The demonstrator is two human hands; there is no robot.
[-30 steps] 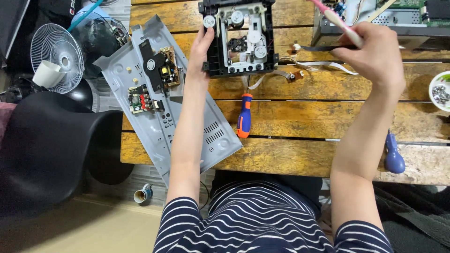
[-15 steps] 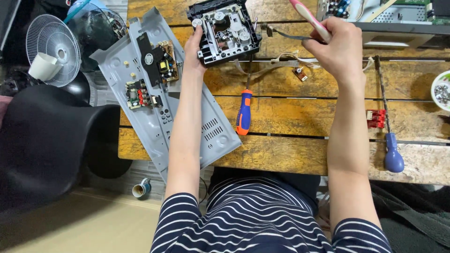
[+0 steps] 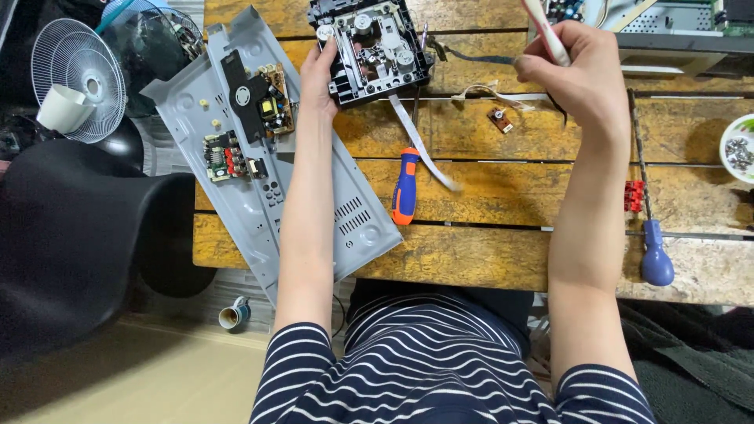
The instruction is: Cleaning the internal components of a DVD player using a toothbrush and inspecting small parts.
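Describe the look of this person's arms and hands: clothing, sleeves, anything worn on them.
Both arms are bare from the upper arm down. Short sleeves of a dark navy shirt with thin white stripes end above the elbows. The left hand and right hand wear no gloves, rings or watch.

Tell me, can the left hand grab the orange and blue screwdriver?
Probably not right away. The left hand is gripping the black drive, so it is busy. But the screwdriver lies bare on the table beside that forearm, with nothing on top.
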